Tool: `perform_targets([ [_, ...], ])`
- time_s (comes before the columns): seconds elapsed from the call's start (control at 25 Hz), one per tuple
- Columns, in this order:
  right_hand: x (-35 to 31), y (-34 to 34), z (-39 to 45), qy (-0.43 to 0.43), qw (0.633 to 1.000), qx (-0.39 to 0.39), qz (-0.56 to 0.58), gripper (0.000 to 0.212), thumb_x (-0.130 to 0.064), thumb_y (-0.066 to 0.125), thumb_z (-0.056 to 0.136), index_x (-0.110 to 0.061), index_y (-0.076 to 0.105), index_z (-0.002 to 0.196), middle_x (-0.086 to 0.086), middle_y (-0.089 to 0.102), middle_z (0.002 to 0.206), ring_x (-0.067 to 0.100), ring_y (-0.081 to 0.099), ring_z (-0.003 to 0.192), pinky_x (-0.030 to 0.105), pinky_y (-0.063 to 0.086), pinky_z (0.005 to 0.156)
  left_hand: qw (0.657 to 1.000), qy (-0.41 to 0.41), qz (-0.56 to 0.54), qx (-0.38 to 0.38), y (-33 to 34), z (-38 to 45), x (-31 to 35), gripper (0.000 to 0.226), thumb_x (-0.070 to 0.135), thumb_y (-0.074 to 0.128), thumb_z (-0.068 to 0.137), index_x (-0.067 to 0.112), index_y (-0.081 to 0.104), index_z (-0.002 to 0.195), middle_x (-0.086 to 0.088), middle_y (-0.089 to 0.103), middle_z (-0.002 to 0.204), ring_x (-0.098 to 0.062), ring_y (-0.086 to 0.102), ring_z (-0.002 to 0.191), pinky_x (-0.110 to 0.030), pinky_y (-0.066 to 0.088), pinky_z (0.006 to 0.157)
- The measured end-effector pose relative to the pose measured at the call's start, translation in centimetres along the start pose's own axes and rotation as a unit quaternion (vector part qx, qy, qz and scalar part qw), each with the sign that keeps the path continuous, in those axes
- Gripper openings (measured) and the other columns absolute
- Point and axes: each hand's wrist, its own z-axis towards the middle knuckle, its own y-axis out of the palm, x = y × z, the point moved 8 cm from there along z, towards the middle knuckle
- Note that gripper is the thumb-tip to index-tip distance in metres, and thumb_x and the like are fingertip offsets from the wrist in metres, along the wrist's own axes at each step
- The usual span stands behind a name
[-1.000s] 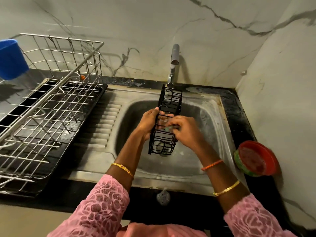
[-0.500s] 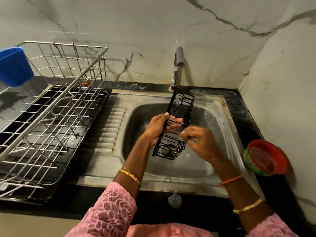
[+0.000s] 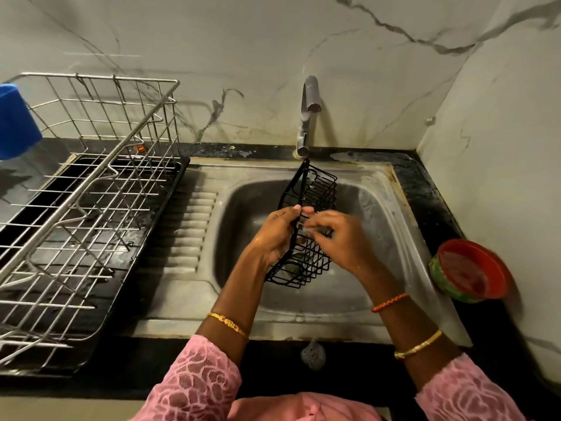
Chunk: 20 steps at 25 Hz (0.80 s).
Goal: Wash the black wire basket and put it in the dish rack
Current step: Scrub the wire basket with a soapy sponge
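Black wire basket (image 3: pixel 306 226); two hands (image 3: pixel 274 235) (image 3: pixel 340 238); one sink (image 3: pixel 379 202)

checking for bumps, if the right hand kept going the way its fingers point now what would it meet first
The right hand points left into the black wire basket, so its wires come first; it looks to be touching them already. Just beyond is the left hand gripping the basket, though depth is unclear.

No readable text, no labels, brands, nos. or signs on anything in view
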Motion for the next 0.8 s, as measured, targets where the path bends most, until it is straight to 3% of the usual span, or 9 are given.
perform_targets([
  [0.12, 2.3, -1.7, -1.1, 0.049, 0.999, -0.01, 0.011, 0.012, -0.003, 0.075, 0.073, -0.007, 0.075, 0.084, 0.008, 0.072, 0.084, 0.008, 0.064, 0.074, 0.008, 0.047, 0.07, 1.0, 0.003, 0.021, 0.002, -0.4, 0.1, 0.0, 0.029, 0.023, 0.036, 0.103, 0.012, 0.062, 0.098, -0.005, 0.072, 0.101, -0.015, 0.069, 0.085, -0.023, 0.055, 0.064],
  [0.24, 0.7, -0.5, 0.3, 0.024, 0.999, -0.009, 0.018, 0.012, -0.003, 0.075, 0.073, -0.006, 0.075, 0.084, 0.006, 0.072, 0.086, 0.007, 0.064, 0.08, 0.01, 0.048, 0.073, 0.999, 0.02, 0.041, 0.021, -0.4, 0.4, 0.8, 0.028, 0.02, 0.037, 0.103, 0.011, 0.062, 0.093, -0.004, 0.07, 0.088, -0.013, 0.065, 0.075, -0.022, 0.053, 0.068],
  [0.4, -0.2, 0.8, 0.7, 0.009, 1.0, -0.005, 0.021, 0.014, -0.001, 0.073, 0.073, -0.007, 0.075, 0.086, 0.004, 0.072, 0.089, 0.007, 0.064, 0.086, 0.01, 0.049, 0.077, 0.997, 0.035, 0.067, 0.031, -0.1, 0.2, 0.7, 0.028, 0.015, 0.036, 0.103, 0.009, 0.061, 0.09, 0.0, 0.069, 0.073, -0.006, 0.064, 0.063, -0.017, 0.052, 0.061],
  [0.48, 2.0, -0.4, -1.0, 0.048, 0.999, -0.011, 0.019, 0.013, -0.002, 0.074, 0.073, -0.007, 0.075, 0.085, 0.007, 0.072, 0.087, 0.007, 0.065, 0.079, 0.012, 0.051, 0.076, 0.996, 0.034, 0.073, 0.024, -0.2, 0.3, 0.6, 0.029, 0.015, 0.035, 0.103, 0.011, 0.06, 0.089, 0.004, 0.073, 0.076, -0.004, 0.067, 0.07, -0.021, 0.051, 0.069],
  [0.6, 4.4, -3.0, -2.8, 0.141, 0.987, 0.01, 0.073, 0.015, -0.002, 0.075, 0.073, -0.007, 0.074, 0.087, 0.008, 0.072, 0.088, 0.01, 0.068, 0.079, 0.025, 0.057, 0.079, 0.995, 0.037, 0.097, 0.015, -0.5, 0.3, 1.1, 0.03, 0.016, 0.032, 0.103, 0.013, 0.057, 0.087, 0.003, 0.073, 0.088, -0.005, 0.067, 0.084, -0.024, 0.048, 0.079],
  [0.68, 3.5, -3.9, -1.5, 0.121, 0.987, 0.054, 0.086, 0.018, -0.004, 0.075, 0.074, -0.01, 0.073, 0.09, 0.006, 0.072, 0.091, 0.01, 0.068, 0.083, 0.02, 0.055, 0.079, 0.993, 0.037, 0.11, 0.024, -0.9, 0.3, 1.2, 0.03, 0.016, 0.032, 0.103, 0.013, 0.058, 0.089, 0.006, 0.073, 0.083, -0.004, 0.065, 0.083, -0.025, 0.048, 0.082],
  [0.8, -0.1, -1.8, 1.8, 0.046, 0.997, 0.046, 0.044, 0.014, -0.004, 0.074, 0.075, -0.007, 0.073, 0.089, 0.004, 0.069, 0.09, 0.009, 0.065, 0.081, 0.014, 0.053, 0.075, 0.99, 0.039, 0.134, 0.025, -0.8, 0.5, 1.0, 0.028, 0.015, 0.035, 0.103, 0.012, 0.06, 0.091, -0.001, 0.067, 0.088, -0.01, 0.058, 0.085, -0.026, 0.045, 0.082],
])
